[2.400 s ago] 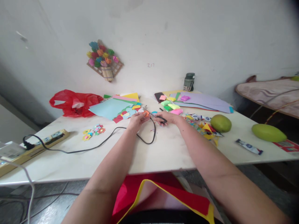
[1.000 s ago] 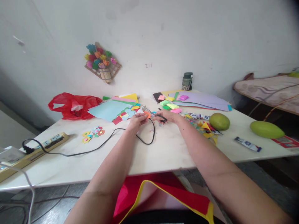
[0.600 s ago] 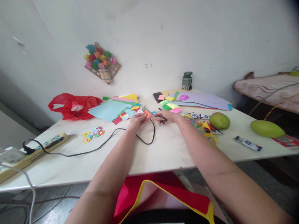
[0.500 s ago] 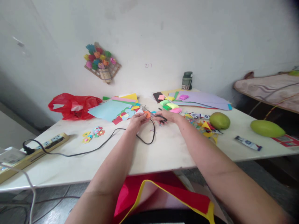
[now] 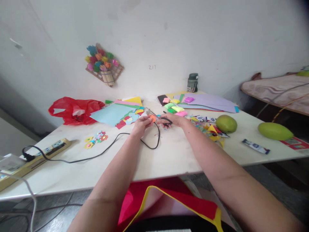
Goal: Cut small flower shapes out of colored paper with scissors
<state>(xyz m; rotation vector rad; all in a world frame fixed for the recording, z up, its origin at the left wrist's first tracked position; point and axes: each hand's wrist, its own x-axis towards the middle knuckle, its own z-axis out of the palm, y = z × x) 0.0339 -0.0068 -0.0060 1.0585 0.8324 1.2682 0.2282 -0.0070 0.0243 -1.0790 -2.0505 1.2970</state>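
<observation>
Nearest, on the table (image 5: pixel 164 164), the cable (image 5: pixel 158 141) passes under the left forearm and loops in front of the gap between the hands; its upper end comes up by the pinched paper, and whether it touches a hand cannot be told.

The left hand (image 5: pixel 142 124) grips the orange paper (image 5: pixel 152 118) by its edge, so the paper lies at the fingertips, on the side facing the right hand (image 5: pixel 174 119). The left hand is thus the nearer one; the right is just across from it, with a small gap between its fingers and the paper.

The right hand is curled round the handles of the scissors (image 5: pixel 169 121). Their long axis slants away from the body and leftward from that hand, the blades meeting or passing over the paper's far side; whether they bite into it is too small to tell. The paper's own long axis cannot be made out.

To the left of the left hand lie the flowers (image 5: pixel 88 145); just beyond it, the cutouts (image 5: pixel 129 119). To the right of the right hand are the scraps (image 5: pixel 212 129); just beyond it, the clay packs (image 5: pixel 178 109); farther off, the bottle (image 5: pixel 192 82).
</observation>
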